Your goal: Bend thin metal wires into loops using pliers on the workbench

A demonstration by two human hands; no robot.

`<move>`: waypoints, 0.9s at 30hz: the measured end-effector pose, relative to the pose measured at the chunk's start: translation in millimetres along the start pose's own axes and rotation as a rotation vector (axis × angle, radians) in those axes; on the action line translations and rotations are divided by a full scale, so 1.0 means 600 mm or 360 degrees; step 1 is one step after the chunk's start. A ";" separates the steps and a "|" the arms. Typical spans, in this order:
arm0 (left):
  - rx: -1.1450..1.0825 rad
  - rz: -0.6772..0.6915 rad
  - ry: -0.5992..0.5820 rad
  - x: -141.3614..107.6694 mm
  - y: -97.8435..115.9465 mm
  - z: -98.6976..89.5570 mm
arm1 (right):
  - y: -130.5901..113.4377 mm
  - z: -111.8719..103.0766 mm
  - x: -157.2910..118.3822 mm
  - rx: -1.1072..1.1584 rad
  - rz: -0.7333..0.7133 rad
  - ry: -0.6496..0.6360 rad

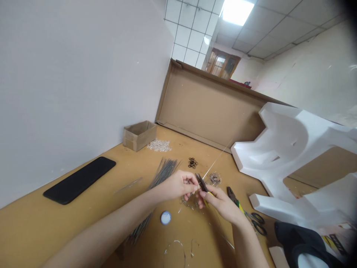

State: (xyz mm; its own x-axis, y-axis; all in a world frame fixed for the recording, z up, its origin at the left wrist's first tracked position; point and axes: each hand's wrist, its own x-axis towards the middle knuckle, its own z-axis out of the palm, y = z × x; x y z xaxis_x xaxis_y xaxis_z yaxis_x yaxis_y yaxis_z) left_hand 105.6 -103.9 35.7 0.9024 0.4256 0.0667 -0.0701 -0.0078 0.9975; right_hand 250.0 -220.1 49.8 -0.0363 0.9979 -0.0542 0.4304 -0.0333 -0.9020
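Note:
My left hand [178, 185] pinches a thin, clear strand [217, 157] close to the dark jaws of small yellow-handled pliers [202, 182], which my right hand [220, 204] holds shut on. The strand runs up and to the right over the tan table [55, 230]. Just beyond my hands lie a small heap of metal rings [215, 178] and a cluster of black rings [192, 162]. A bundle of thin grey rods [164, 173] passes beneath my left forearm. Scattered clear beads [158, 145] lie further off.
A green-and-yellow-handled pair of pliers [233, 198] and black-handled scissors [257, 223] lie to the right. A round blue-and-white lid [165, 218], a small cardboard box [139, 135], a black slab [79, 180], white foam packing [290, 149] and a cardboard sheet [209, 104] surround them.

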 end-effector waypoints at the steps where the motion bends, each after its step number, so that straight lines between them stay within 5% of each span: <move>1: -0.0004 0.0002 0.0001 0.000 0.000 0.000 | 0.001 0.000 0.000 0.0001 0.0001 -0.0010; 9: 0.0040 -0.0025 -0.0035 0.003 -0.007 0.000 | -0.001 0.004 0.001 -0.0003 0.0025 -0.0010; 27: 0.0045 -0.0068 -0.0025 0.005 -0.010 -0.002 | 0.000 0.016 -0.002 -0.0785 0.0086 0.0374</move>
State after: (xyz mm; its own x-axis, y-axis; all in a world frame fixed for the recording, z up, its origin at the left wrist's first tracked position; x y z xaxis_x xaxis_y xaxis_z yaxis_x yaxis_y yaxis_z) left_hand 108.1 -101.4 29.8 0.9110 0.4116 0.0242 -0.0196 -0.0155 0.9997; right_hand 241.5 -221.8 45.7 0.1754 0.9831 0.0533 0.8001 -0.1108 -0.5896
